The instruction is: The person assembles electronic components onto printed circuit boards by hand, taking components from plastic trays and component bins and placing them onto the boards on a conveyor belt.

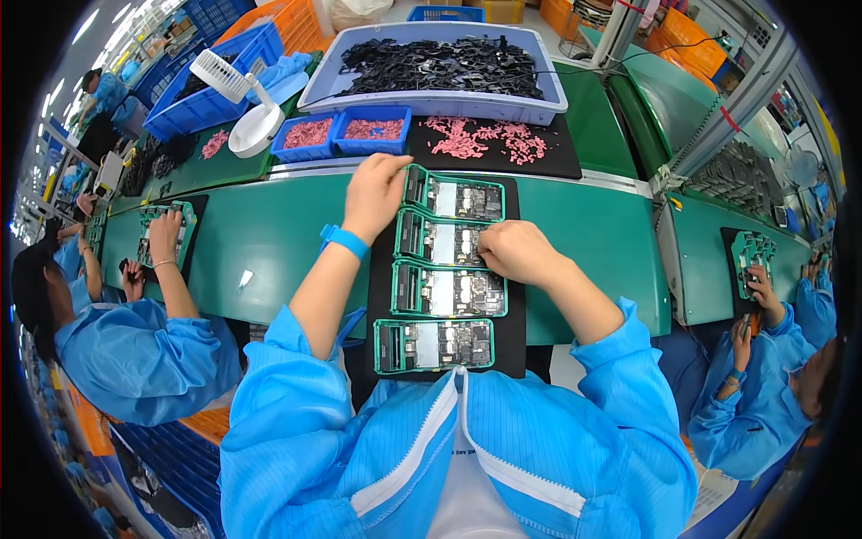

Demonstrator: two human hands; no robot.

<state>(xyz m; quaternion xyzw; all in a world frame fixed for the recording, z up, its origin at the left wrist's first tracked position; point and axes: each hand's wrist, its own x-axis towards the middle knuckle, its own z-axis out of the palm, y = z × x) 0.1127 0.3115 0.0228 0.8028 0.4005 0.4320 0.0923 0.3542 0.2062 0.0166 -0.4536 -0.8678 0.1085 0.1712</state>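
A column of several green fixtures lies in front of me, each holding an opened phone with a bare circuit board. My left hand (377, 199) is closed at the far left corner of the farthest fixture (492, 185), fingers curled on its edge. My right hand (521, 251) is over the right side of the second fixture (400, 235), its fingers pinched together at the circuit board (465, 241). Whatever they pinch is hidden. Nearer to me are a third fixture (397, 289) and the nearest fixture (381, 347), which sits slightly apart. A black mat (381, 310) lies underneath.
Beyond the green bench (584, 242) stand two blue bins (370, 145) of pink pieces, a black mat (561, 148) with loose pink pieces, a large tub (431, 106) of black parts and a white fan (256, 126). Co-workers sit left (135, 359) and right (754, 404).
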